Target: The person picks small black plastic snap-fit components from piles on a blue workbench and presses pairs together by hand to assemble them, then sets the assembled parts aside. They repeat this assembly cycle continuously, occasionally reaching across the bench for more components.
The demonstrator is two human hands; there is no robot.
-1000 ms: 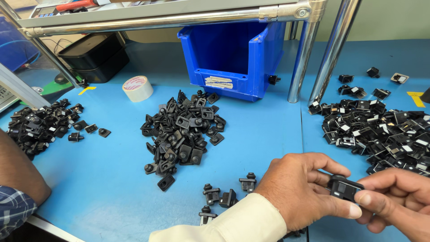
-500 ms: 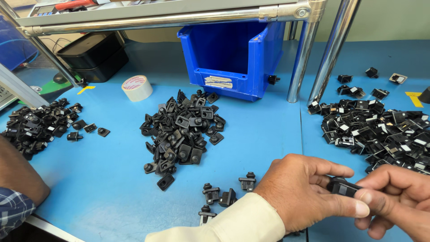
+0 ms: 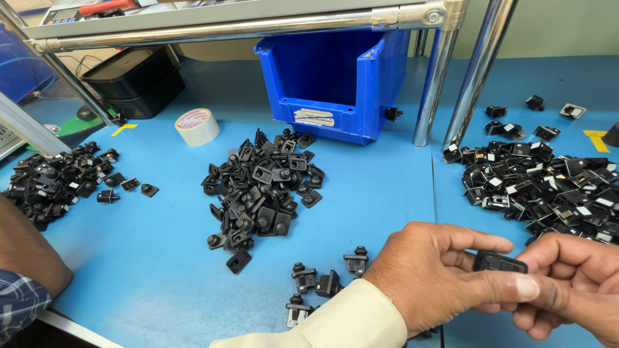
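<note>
Both hands meet low and to the right of the blue storage bin (image 3: 335,84), over the blue table (image 3: 161,270). Between them sits a small black plastic clip part (image 3: 500,262), its long axis running roughly left to right, level with the table. The left hand (image 3: 438,277) comes in from the lower left, cream sleeve (image 3: 335,322) at the wrist, thumb stretched along under the part and forefinger over its top, so it is pinched closed on the piece. The right hand (image 3: 574,283) enters from the lower right edge, fingers curled in against the part's right end, touching it; both hands are equally close.

Nearer the bin, a central pile of black clips (image 3: 264,193) lies just in front of it, a few loose clips (image 3: 322,280) beside the left wrist, and a pile with white labels (image 3: 548,187) lies to the bin's right. Another person's forearm (image 3: 29,258) rests far left.
</note>
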